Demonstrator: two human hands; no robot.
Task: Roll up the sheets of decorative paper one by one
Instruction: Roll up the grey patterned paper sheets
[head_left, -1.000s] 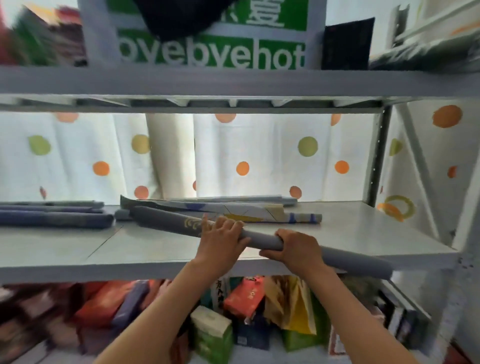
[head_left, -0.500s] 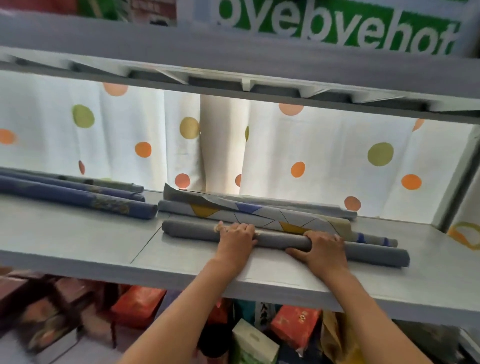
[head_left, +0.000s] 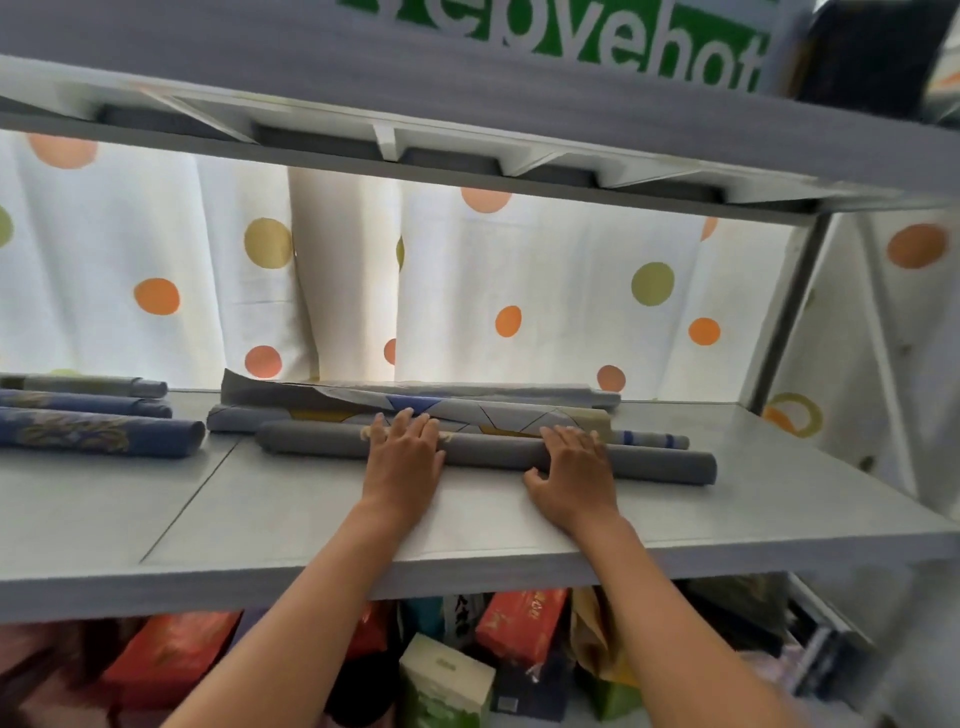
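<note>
Broadly, the shelf (head_left: 291, 499) carries the grey roll (head_left: 488, 451) lengthwise left to right, just before the patterned rolls (head_left: 415, 410); left hand (head_left: 404, 451) and right hand (head_left: 571, 467) press it with straight fingers, equally near

Only thing I can actually read is the big white lettering on the green sign (head_left: 597, 41) up on the top shelf — it's cut off by the frame but looks like "ebyehot", with the first letters partly hidden. The red boxes (head_left: 519, 621) down on the bottom shelf have gold characters and a dark box (head_left: 460, 616) has white ones — all too blurry to make out.
</note>
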